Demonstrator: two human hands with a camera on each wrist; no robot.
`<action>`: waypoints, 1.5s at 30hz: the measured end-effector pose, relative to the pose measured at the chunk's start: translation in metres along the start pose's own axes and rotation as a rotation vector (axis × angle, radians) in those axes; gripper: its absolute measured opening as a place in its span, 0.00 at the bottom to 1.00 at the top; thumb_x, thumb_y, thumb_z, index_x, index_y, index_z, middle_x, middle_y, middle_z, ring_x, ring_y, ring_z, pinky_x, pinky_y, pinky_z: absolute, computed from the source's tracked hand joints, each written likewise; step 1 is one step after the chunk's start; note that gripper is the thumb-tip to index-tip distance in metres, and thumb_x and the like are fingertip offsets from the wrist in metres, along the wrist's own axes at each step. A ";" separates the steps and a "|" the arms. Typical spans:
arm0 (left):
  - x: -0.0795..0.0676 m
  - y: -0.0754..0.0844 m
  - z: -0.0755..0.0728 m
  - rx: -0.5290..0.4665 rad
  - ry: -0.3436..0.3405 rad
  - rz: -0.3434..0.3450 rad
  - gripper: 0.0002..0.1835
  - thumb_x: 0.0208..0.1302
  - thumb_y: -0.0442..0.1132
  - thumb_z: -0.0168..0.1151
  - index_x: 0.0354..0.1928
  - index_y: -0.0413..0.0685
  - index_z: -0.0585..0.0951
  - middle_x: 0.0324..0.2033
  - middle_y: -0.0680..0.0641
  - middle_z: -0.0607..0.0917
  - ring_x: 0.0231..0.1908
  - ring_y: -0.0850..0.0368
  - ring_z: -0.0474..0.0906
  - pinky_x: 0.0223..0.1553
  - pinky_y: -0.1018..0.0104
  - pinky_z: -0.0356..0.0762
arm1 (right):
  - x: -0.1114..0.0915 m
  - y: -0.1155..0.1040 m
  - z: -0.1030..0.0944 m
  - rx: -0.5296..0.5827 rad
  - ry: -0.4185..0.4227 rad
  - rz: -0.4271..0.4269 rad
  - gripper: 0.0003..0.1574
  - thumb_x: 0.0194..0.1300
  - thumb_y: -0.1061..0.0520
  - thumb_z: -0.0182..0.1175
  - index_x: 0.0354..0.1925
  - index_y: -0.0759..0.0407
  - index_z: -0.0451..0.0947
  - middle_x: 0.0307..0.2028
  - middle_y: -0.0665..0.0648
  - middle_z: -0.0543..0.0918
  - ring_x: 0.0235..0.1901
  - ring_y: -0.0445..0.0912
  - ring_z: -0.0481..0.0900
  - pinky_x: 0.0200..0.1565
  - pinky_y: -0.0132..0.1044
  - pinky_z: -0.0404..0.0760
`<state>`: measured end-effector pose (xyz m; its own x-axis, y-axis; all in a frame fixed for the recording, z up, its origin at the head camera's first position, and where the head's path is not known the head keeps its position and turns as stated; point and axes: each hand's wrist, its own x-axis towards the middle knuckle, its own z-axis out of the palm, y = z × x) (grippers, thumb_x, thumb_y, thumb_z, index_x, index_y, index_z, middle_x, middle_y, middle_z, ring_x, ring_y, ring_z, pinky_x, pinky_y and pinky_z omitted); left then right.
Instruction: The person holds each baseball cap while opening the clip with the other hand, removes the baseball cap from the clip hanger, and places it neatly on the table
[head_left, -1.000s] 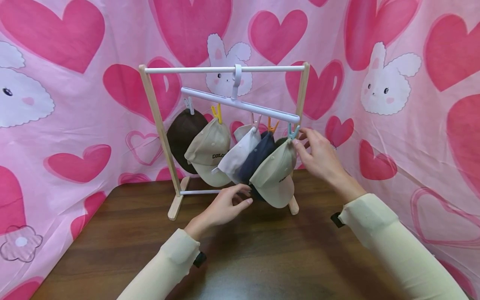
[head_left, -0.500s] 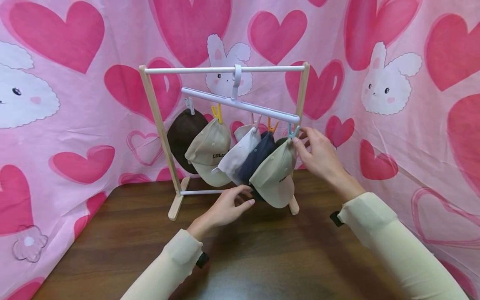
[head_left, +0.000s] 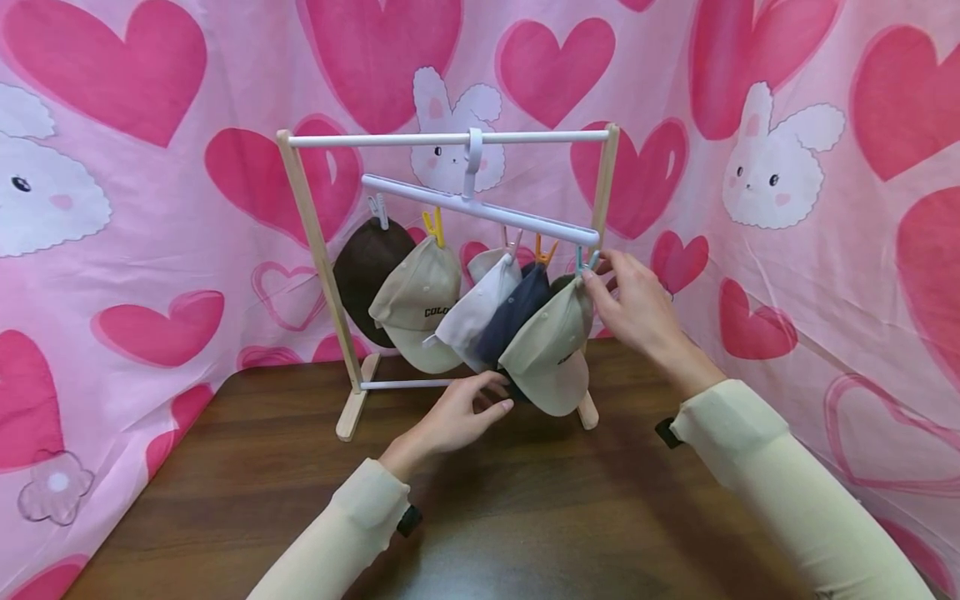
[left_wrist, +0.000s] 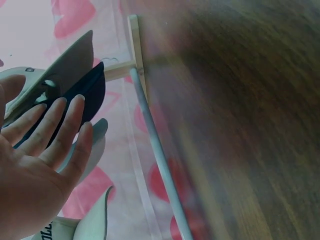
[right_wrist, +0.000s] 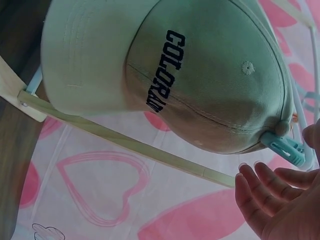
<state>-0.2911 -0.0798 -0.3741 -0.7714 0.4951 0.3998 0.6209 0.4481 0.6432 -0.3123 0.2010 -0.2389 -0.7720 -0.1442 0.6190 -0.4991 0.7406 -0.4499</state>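
Note:
Several baseball caps hang by clips from a white hanger (head_left: 480, 208), which slopes down to the right. At its low end a light blue clip (right_wrist: 284, 149) holds a beige cap (head_left: 551, 350) with dark lettering. My right hand (head_left: 633, 304) is beside this clip, thumb near it and fingers loosely bent; firm contact does not show. Lower down, my left hand (left_wrist: 42, 155) has its fingers extended by the brim of a navy cap (head_left: 513, 312); whether they touch it I cannot tell. A white cap (head_left: 472, 321) hangs just left of the navy one.
A wooden stand (head_left: 318, 258) with a white top rod (head_left: 375, 141) carries the hanger. Farther left hang another beige cap (head_left: 420, 300) and a dark brown cap (head_left: 367, 275). Below is a brown wooden table (head_left: 525, 517), and pink heart-print cloth (head_left: 255, 83) surrounds it.
My right hand shifts very slightly up and left beside the blue clip. My left hand drifts slightly right under the caps. The caps and hanger stay nearly still.

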 end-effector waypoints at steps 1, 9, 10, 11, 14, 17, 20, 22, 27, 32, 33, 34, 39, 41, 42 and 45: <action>0.000 0.000 0.001 0.001 0.001 0.003 0.17 0.72 0.42 0.64 0.57 0.43 0.80 0.43 0.51 0.88 0.38 0.58 0.84 0.40 0.65 0.80 | 0.000 0.000 0.000 0.000 0.000 0.001 0.31 0.76 0.41 0.55 0.66 0.60 0.71 0.53 0.61 0.79 0.48 0.55 0.81 0.43 0.57 0.85; 0.001 0.000 0.003 -0.003 -0.003 0.001 0.15 0.72 0.43 0.64 0.56 0.45 0.80 0.43 0.52 0.87 0.38 0.59 0.84 0.40 0.65 0.80 | 0.000 -0.001 0.001 0.001 0.004 0.009 0.29 0.76 0.42 0.55 0.64 0.60 0.72 0.52 0.61 0.79 0.48 0.56 0.81 0.43 0.58 0.85; 0.001 0.000 0.003 -0.004 -0.004 0.002 0.16 0.72 0.43 0.64 0.56 0.45 0.80 0.43 0.52 0.87 0.38 0.59 0.84 0.40 0.65 0.80 | 0.000 -0.001 0.001 0.002 0.006 0.009 0.29 0.76 0.42 0.55 0.64 0.60 0.72 0.52 0.61 0.79 0.48 0.56 0.81 0.43 0.58 0.85; 0.002 0.001 0.003 -0.002 -0.003 0.002 0.16 0.72 0.43 0.64 0.56 0.44 0.80 0.43 0.52 0.87 0.38 0.59 0.84 0.40 0.65 0.80 | 0.000 -0.001 0.002 0.004 0.008 0.011 0.29 0.76 0.42 0.55 0.64 0.60 0.72 0.52 0.61 0.79 0.48 0.56 0.81 0.43 0.58 0.85; 0.003 0.001 0.003 -0.008 -0.004 0.006 0.16 0.72 0.43 0.64 0.56 0.42 0.80 0.43 0.52 0.87 0.39 0.59 0.84 0.40 0.64 0.81 | 0.000 -0.002 0.002 0.008 0.012 0.014 0.29 0.76 0.42 0.55 0.63 0.60 0.72 0.52 0.62 0.79 0.48 0.56 0.82 0.44 0.58 0.85; 0.005 0.002 0.004 -0.009 -0.004 0.012 0.15 0.72 0.43 0.64 0.55 0.43 0.80 0.42 0.52 0.87 0.38 0.59 0.84 0.41 0.64 0.81 | 0.001 -0.003 0.003 0.012 0.013 0.015 0.29 0.76 0.42 0.55 0.63 0.60 0.72 0.51 0.62 0.79 0.48 0.56 0.82 0.43 0.57 0.85; 0.005 0.002 0.006 -0.008 -0.005 0.015 0.13 0.72 0.43 0.64 0.53 0.45 0.81 0.41 0.53 0.87 0.38 0.60 0.84 0.41 0.65 0.81 | 0.000 -0.004 0.003 0.013 0.011 0.016 0.30 0.76 0.42 0.55 0.64 0.61 0.72 0.51 0.62 0.79 0.48 0.56 0.81 0.43 0.57 0.85; 0.005 0.002 0.007 -0.006 -0.006 0.013 0.12 0.72 0.43 0.64 0.52 0.45 0.81 0.40 0.53 0.87 0.38 0.60 0.84 0.41 0.65 0.81 | 0.000 -0.004 0.004 0.014 0.010 0.018 0.30 0.76 0.42 0.55 0.64 0.60 0.72 0.51 0.62 0.79 0.48 0.57 0.81 0.43 0.57 0.85; 0.006 0.002 0.009 -0.006 -0.007 0.011 0.11 0.72 0.43 0.64 0.49 0.44 0.82 0.39 0.53 0.87 0.36 0.60 0.84 0.39 0.65 0.81 | 0.001 -0.004 0.005 0.021 0.010 0.028 0.30 0.76 0.42 0.56 0.65 0.60 0.71 0.51 0.62 0.79 0.49 0.57 0.81 0.43 0.57 0.86; 0.008 0.004 0.010 -0.014 -0.010 0.011 0.08 0.72 0.43 0.64 0.47 0.48 0.83 0.39 0.54 0.87 0.37 0.61 0.84 0.40 0.66 0.81 | 0.002 -0.006 0.005 0.028 0.014 0.030 0.29 0.76 0.42 0.55 0.64 0.59 0.72 0.51 0.62 0.79 0.48 0.56 0.81 0.42 0.57 0.86; 0.008 0.004 0.010 -0.016 -0.011 0.012 0.07 0.72 0.43 0.64 0.46 0.50 0.83 0.39 0.54 0.87 0.37 0.62 0.84 0.40 0.66 0.81 | 0.002 -0.006 0.005 0.028 0.015 0.029 0.29 0.76 0.42 0.55 0.64 0.59 0.72 0.51 0.62 0.79 0.48 0.56 0.81 0.42 0.56 0.86; 0.009 0.005 0.010 -0.017 -0.011 0.012 0.07 0.72 0.43 0.64 0.46 0.50 0.83 0.39 0.54 0.87 0.37 0.62 0.84 0.40 0.66 0.81 | 0.002 -0.006 0.005 0.030 0.014 0.031 0.29 0.76 0.42 0.55 0.64 0.59 0.72 0.51 0.62 0.79 0.48 0.56 0.81 0.41 0.56 0.86; 0.011 0.006 0.009 -0.031 -0.022 0.002 0.08 0.72 0.43 0.64 0.47 0.49 0.83 0.39 0.54 0.87 0.38 0.61 0.83 0.41 0.66 0.81 | 0.004 -0.009 0.004 0.036 0.012 0.040 0.31 0.76 0.40 0.55 0.65 0.58 0.71 0.51 0.61 0.79 0.48 0.56 0.81 0.41 0.56 0.87; 0.012 0.007 0.009 -0.033 -0.024 -0.001 0.08 0.72 0.44 0.64 0.48 0.50 0.83 0.39 0.54 0.87 0.38 0.61 0.83 0.41 0.66 0.82 | 0.004 -0.009 0.003 0.035 0.013 0.041 0.32 0.76 0.39 0.54 0.65 0.59 0.71 0.51 0.61 0.79 0.48 0.56 0.81 0.41 0.56 0.86; 0.012 0.007 0.009 -0.034 -0.023 0.001 0.08 0.72 0.44 0.64 0.48 0.50 0.83 0.40 0.53 0.87 0.38 0.61 0.83 0.41 0.66 0.82 | 0.004 -0.010 0.003 0.034 0.015 0.040 0.32 0.76 0.39 0.54 0.65 0.59 0.71 0.51 0.62 0.79 0.48 0.56 0.81 0.41 0.56 0.86; 0.013 0.007 0.010 -0.032 -0.020 0.007 0.08 0.72 0.44 0.64 0.47 0.49 0.84 0.40 0.53 0.87 0.38 0.59 0.83 0.41 0.65 0.81 | 0.004 -0.010 0.003 0.028 0.018 0.037 0.32 0.76 0.40 0.54 0.65 0.59 0.71 0.51 0.62 0.80 0.48 0.57 0.81 0.41 0.57 0.86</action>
<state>-0.2954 -0.0628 -0.3702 -0.7643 0.5126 0.3913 0.6210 0.4212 0.6611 -0.3118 0.1914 -0.2334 -0.7829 -0.1049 0.6133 -0.4816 0.7263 -0.4905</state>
